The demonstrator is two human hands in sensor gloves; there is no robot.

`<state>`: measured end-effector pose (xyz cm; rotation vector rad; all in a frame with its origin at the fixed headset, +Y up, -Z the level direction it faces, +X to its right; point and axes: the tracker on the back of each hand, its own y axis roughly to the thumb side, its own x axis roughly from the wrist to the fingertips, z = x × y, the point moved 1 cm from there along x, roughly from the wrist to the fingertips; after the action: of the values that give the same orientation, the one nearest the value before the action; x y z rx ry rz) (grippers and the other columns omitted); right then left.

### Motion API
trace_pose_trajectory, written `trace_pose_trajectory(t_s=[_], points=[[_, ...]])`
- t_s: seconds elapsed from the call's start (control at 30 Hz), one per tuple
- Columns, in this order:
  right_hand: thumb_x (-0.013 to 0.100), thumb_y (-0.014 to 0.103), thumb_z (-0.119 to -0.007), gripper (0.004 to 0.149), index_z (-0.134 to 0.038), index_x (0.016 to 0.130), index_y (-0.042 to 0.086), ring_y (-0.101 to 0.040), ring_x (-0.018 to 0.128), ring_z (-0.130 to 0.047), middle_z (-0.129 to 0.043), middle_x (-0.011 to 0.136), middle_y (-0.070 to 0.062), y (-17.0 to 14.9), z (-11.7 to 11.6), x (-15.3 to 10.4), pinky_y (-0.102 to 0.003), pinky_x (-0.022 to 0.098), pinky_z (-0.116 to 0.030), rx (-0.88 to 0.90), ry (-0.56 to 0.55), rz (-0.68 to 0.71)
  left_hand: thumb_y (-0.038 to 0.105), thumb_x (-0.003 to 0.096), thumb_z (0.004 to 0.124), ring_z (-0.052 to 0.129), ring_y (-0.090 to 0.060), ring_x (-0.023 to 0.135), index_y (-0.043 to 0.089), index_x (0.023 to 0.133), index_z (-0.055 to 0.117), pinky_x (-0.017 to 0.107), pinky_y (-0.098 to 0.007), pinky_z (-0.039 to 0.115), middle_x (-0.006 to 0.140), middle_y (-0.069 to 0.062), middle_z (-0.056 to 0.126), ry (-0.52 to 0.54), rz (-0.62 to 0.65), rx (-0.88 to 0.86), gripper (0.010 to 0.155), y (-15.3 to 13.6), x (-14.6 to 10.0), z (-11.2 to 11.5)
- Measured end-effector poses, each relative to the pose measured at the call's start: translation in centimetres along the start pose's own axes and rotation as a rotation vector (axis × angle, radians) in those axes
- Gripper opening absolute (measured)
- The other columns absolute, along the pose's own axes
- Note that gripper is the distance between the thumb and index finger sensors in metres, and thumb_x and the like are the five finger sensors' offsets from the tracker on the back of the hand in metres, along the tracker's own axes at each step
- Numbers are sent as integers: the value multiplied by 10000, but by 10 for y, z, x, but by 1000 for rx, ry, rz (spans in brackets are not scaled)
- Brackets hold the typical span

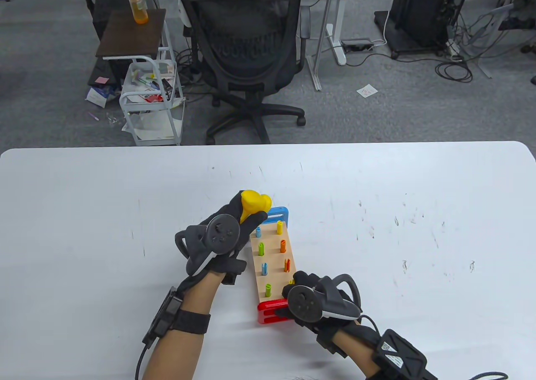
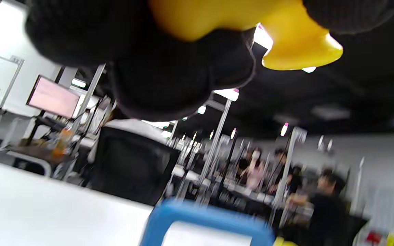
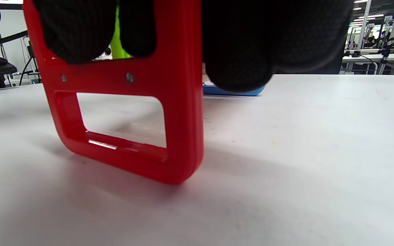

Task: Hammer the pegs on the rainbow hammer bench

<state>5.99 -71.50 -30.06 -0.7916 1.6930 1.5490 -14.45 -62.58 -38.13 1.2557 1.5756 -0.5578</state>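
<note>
So the big white table holds a toy bench near its middle, a bit toward 6 o'clock. One end of the bench is blue, at 12 o'clock, and the other end is red, at 6 o'clock. The right hand rests on the red end, fingers curled over the top edge to keep it from sliding. The left hand is at 9 o'clock from the bench, with its fingers wrapped tight around a yellow hammer, which is up in the air over the blue end. The pegs all stick up from the wood, maybe some a bit lower, but they are too small to tell. I think most of the hammering is left to do.
</note>
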Motion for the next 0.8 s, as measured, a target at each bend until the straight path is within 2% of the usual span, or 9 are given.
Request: trace_pose_trajectory(t_s=[0.1, 0.17, 0.23, 0.3, 0.33, 0.4, 0.6, 0.7, 0.8], points=[[542, 502, -751, 378, -838, 692, 167, -361, 581, -933, -809, 787, -196, 0, 0, 0, -562, 502, -798, -1, -1, 0, 766, 449, 638, 1112, -163, 409, 345, 1053, 700, 280, -301, 947, 661, 54, 1021, 93, 32, -21, 738, -1, -3, -6], [545, 501, -748, 376, -837, 693, 168, -362, 583, -932, -807, 789, -195, 0, 0, 0, -563, 504, -797, -4, 3, 0, 766, 448, 637, 1110, -164, 414, 346, 1055, 691, 284, -302, 947, 664, 56, 1019, 95, 51, 5, 741, -7, -5, 7], [546, 500, -748, 375, -837, 691, 166, -363, 583, -932, -808, 787, -194, 0, 0, 1, -564, 503, -797, -5, 1, 0, 759, 444, 653, 1112, -177, 396, 338, 1048, 713, 269, -311, 944, 651, 40, 1027, -40, 55, 120, 739, -12, -5, 36], [547, 500, -747, 375, -837, 692, 166, -362, 584, -932, -810, 788, -194, 0, 0, 1, -564, 503, -797, -5, 0, 0, 758, 435, 666, 1117, -178, 378, 341, 1038, 742, 258, -311, 945, 636, 42, 1040, -352, -25, 403, 737, -19, -5, 73], [547, 500, -746, 375, -836, 692, 166, -362, 583, -932, -809, 787, -193, 0, 0, 1, -563, 504, -797, -6, 0, 0, 807, 439, 570, 1125, -68, 425, 410, 1052, 652, 296, -222, 974, 669, 148, 1011, -397, -47, 532, 735, -21, -9, 75], [547, 499, -747, 374, -837, 693, 166, -363, 584, -932, -810, 788, -195, 0, 0, 1, -563, 504, -797, -7, -1, 0, 762, 424, 664, 1123, -162, 360, 351, 1027, 744, 243, -299, 951, 616, 59, 1046, -196, 1, 359, 734, -20, -7, 66], [548, 499, -745, 375, -836, 693, 166, -362, 583, -933, -810, 787, -193, 0, 0, 1, -564, 503, -797, -9, -3, 1, 770, 440, 642, 1114, -156, 390, 353, 1043, 715, 267, -293, 948, 640, 64, 1032, 27, 25, 58, 737, -5, -3, 6], [549, 499, -745, 374, -835, 694, 166, -362, 584, -933, -809, 788, -194, 0, 0, 1, -564, 504, -797, -10, -2, 1, 770, 441, 640, 1111, -156, 402, 353, 1044, 708, 275, -295, 948, 645, 66, 1027, 50, 47, 39, 736, -3, -4, 6], [549, 499, -744, 374, -835, 695, 167, -364, 585, -932, -809, 789, -193, 1, 0, 1, -564, 505, -796, -11, 0, 1, 763, 438, 652, 1114, -166, 391, 345, 1038, 725, 266, -303, 948, 643, 54, 1031, -87, 51, 160, 736, -7, -5, 37]])
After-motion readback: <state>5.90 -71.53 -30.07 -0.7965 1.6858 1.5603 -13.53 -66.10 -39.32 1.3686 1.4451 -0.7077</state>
